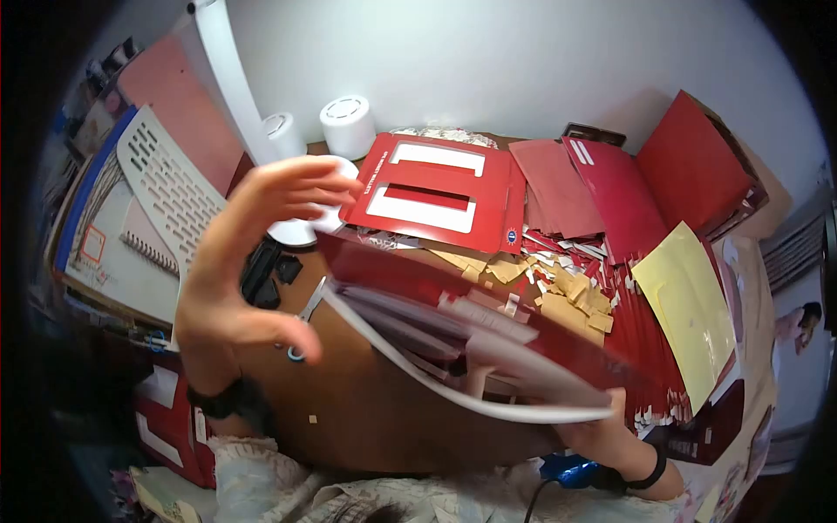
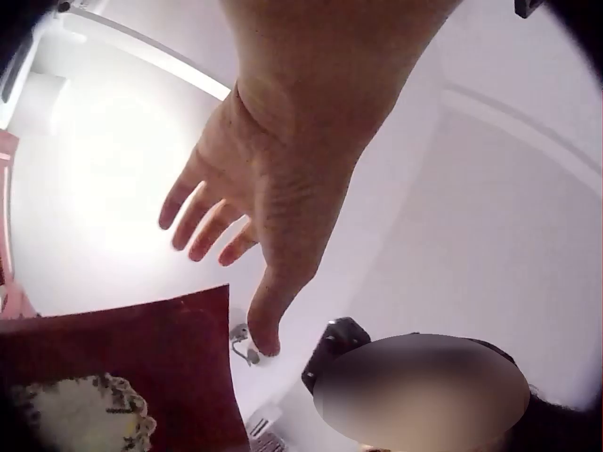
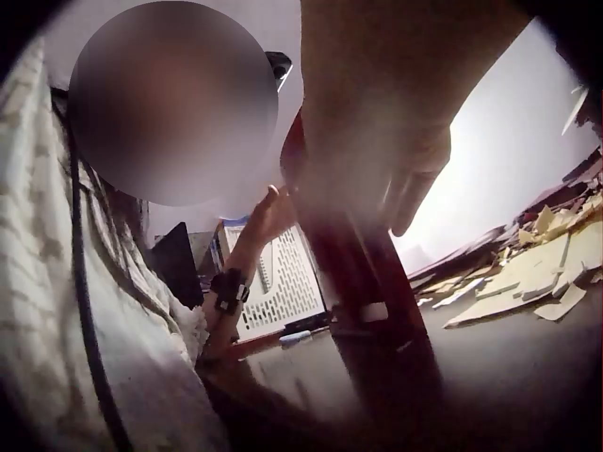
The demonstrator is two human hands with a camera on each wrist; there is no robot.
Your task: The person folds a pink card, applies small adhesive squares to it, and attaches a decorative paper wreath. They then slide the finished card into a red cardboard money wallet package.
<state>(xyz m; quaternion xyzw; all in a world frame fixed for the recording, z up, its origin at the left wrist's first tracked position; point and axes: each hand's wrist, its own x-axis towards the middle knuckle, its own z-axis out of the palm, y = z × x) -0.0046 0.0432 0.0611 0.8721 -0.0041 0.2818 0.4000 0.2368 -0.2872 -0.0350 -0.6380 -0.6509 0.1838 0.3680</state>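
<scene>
My right hand (image 1: 602,431) grips the lower right end of a dark red cardboard folder (image 1: 384,266), which is blurred and tilted above the brown table. The folder bows apart along its near, pale edge, so its inside shows. My left hand (image 1: 222,292) is raised beside the folder's left end, thumb and fingers spread apart, holding nothing. In the left wrist view the same hand (image 2: 283,198) hangs over a dark red panel (image 2: 193,348). The right wrist view shows the folder (image 3: 363,282) below the gripping hand, whose fingers are partly hidden.
Scissors (image 1: 312,298) lie on the brown table left of the folder. Behind it are a red windowed card (image 1: 427,237) and yellow paper scraps (image 1: 571,296). A yellow sheet (image 1: 689,314), stacked red pieces (image 1: 649,357) and a red box (image 1: 693,166) stand right; a perforated white board (image 1: 166,187) leans left.
</scene>
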